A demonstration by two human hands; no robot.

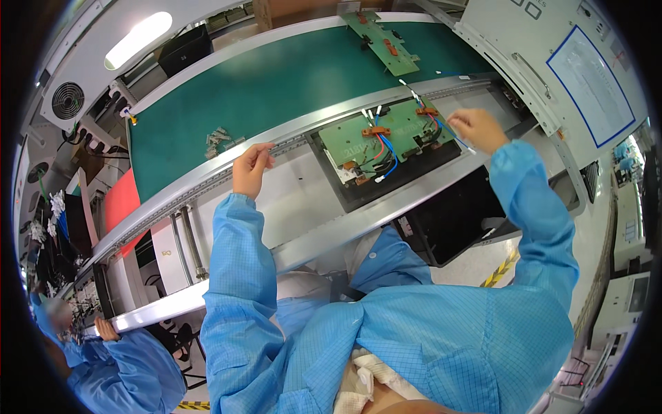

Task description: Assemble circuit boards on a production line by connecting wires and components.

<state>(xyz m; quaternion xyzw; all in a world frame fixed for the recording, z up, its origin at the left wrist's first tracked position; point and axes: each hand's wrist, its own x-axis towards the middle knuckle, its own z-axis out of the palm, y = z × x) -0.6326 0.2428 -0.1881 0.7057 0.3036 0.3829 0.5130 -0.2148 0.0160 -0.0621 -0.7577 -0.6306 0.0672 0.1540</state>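
Observation:
A green circuit board [356, 147] lies in a black tray [358, 199] on the rail line before me. Blue, red and white-tipped wires [387, 146] rise from its brown ring-shaped parts. My right hand [480, 130] is just past the board's right end, fingers curled in, close to a blue wire [452, 132] that reaches over the tray edge. Over the near edge of the green work surface, left of the board, is my left hand [251, 170], thumb and fingers pressed together. Whatever either hand pinches, if anything, is too small to make out.
Small metal pieces [218, 140] lie piled on the green mat [276, 83]. A second circuit board [383, 45] rests at the back. Metal rails [303, 252] run along the line. A white machine [558, 62] stands at right, a black bin [455, 217] below. Another person's hand [107, 329] touches the rail at left.

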